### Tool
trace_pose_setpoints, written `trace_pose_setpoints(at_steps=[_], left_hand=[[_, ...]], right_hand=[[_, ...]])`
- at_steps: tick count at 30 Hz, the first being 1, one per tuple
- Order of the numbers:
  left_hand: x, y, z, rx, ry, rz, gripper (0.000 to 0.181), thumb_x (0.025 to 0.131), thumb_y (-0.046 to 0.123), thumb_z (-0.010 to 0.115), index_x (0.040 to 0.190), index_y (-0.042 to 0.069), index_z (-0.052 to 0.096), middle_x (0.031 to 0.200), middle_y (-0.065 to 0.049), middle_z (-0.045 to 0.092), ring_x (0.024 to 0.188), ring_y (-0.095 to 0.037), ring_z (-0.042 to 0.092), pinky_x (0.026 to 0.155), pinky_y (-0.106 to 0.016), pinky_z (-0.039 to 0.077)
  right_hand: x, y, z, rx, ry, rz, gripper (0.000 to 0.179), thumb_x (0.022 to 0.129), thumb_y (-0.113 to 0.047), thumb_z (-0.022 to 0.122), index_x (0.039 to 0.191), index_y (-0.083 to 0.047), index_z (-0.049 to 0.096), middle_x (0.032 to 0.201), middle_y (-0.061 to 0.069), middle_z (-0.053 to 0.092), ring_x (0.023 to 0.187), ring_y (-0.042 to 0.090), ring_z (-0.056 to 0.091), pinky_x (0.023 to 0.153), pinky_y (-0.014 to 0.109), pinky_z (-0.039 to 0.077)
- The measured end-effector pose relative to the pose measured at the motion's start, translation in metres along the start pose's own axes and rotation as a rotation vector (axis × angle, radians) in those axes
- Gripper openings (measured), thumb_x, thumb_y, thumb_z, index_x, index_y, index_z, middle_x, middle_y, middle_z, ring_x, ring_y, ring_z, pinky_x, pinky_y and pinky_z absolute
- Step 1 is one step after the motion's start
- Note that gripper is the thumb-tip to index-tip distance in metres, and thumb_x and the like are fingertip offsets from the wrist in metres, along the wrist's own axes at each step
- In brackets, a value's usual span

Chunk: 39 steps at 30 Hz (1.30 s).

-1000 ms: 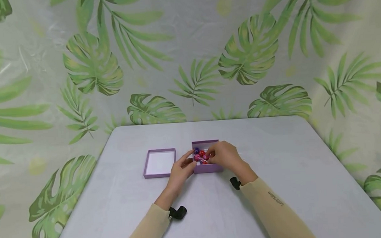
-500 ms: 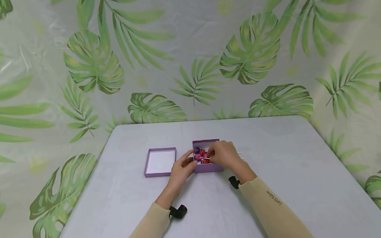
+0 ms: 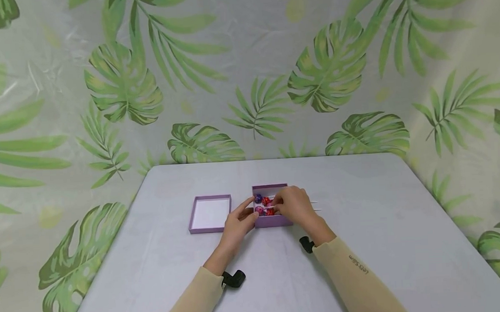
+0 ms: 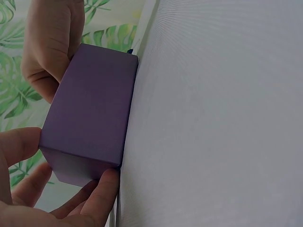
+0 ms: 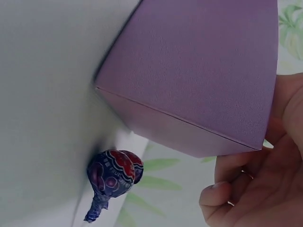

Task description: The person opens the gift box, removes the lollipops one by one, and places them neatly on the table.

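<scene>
An open purple box (image 3: 273, 221) stands mid-table with several wrapped lollipops inside, among them a purple one (image 3: 258, 198), a red one (image 3: 266, 201) and a pink one (image 3: 259, 210). My left hand (image 3: 237, 222) holds the box's left end, thumb at the near corner and a finger farther back; the left wrist view shows its fingertips on the box wall (image 4: 90, 104). Reaching over the right side, my right hand (image 3: 296, 205) pinches a lollipop by its white stick (image 3: 270, 207) inside the box. Its fingertips are partly hidden.
Left of the box lies its shallow purple-rimmed lid (image 3: 211, 230), white inside. Dark blue wrapped lollipops (image 5: 111, 172) lie on the table to the box's right, their white sticks (image 3: 317, 210) showing past my right hand. A leaf-patterned curtain (image 3: 256, 109) hangs behind the table (image 3: 352, 189).
Inside the box the pink lollipop has shifted slightly toward the near left corner, and its stick shows more plainly. My right hand has moved only slightly; my left hand stays at the box.
</scene>
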<state>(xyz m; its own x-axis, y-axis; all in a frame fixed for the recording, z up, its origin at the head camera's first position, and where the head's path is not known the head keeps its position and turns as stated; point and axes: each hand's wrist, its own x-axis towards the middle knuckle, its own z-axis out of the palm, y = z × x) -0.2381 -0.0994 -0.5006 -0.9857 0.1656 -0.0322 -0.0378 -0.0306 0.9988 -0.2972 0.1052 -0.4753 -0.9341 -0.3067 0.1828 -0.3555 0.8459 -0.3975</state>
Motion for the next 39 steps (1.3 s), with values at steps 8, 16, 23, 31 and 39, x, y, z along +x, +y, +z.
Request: trace_pose_setpoints(at_steps=[8, 16, 23, 31, 39], left_hand=[[0.013, -0.026, -0.002, -0.022, 0.030, 0.020, 0.055, 0.097, 0.017, 0.068, 0.150, 0.020, 0.051, 0.135, -0.023, 0.057, 0.122, -0.029, 0.058, 0.099, -0.045, 0.052], [0.011, -0.025, -0.002, -0.006, 0.047, 0.022, 0.054, 0.097, 0.018, 0.069, 0.148, 0.022, 0.054, 0.136, -0.023, 0.056, 0.120, -0.026, 0.058, 0.097, -0.044, 0.053], [0.008, -0.015, -0.001, -0.004, 0.016, 0.002, 0.056, 0.098, 0.014, 0.067, 0.151, 0.014, 0.048, 0.140, -0.029, 0.051, 0.122, -0.030, 0.056, 0.100, -0.048, 0.051], [-0.005, 0.005, 0.000, 0.004, 0.013, -0.008, 0.056, 0.098, 0.014, 0.066, 0.151, 0.013, 0.049, 0.140, -0.030, 0.051, 0.122, -0.030, 0.056, 0.101, -0.048, 0.050], [-0.001, 0.002, -0.001, -0.015, 0.002, 0.003, 0.055, 0.098, 0.012, 0.066, 0.150, 0.013, 0.049, 0.140, -0.030, 0.050, 0.123, -0.031, 0.056, 0.101, -0.049, 0.050]], right_hand=[[-0.007, -0.001, -0.009, 0.035, 0.048, 0.007, 0.004, 0.086, -0.016, 0.082, 0.085, -0.012, 0.082, 0.079, -0.006, 0.067, 0.077, 0.017, 0.059, 0.073, 0.040, 0.050], [-0.016, 0.005, -0.026, 0.032, 0.113, 0.005, 0.003, 0.085, -0.016, 0.083, 0.086, -0.014, 0.081, 0.079, -0.005, 0.062, 0.080, 0.021, 0.057, 0.074, 0.040, 0.049], [-0.020, 0.022, -0.040, 0.075, 0.171, 0.012, 0.004, 0.086, -0.014, 0.081, 0.089, -0.012, 0.082, 0.084, -0.003, 0.066, 0.085, 0.027, 0.061, 0.076, 0.043, 0.052], [-0.018, 0.042, -0.052, 0.091, 0.210, 0.049, 0.006, 0.086, -0.016, 0.082, 0.092, -0.012, 0.082, 0.091, 0.002, 0.070, 0.090, 0.034, 0.063, 0.077, 0.047, 0.052], [-0.013, 0.066, -0.051, 0.106, 0.239, 0.070, 0.006, 0.088, -0.015, 0.080, 0.092, -0.013, 0.082, 0.092, 0.003, 0.072, 0.087, 0.032, 0.064, 0.072, 0.045, 0.050]])
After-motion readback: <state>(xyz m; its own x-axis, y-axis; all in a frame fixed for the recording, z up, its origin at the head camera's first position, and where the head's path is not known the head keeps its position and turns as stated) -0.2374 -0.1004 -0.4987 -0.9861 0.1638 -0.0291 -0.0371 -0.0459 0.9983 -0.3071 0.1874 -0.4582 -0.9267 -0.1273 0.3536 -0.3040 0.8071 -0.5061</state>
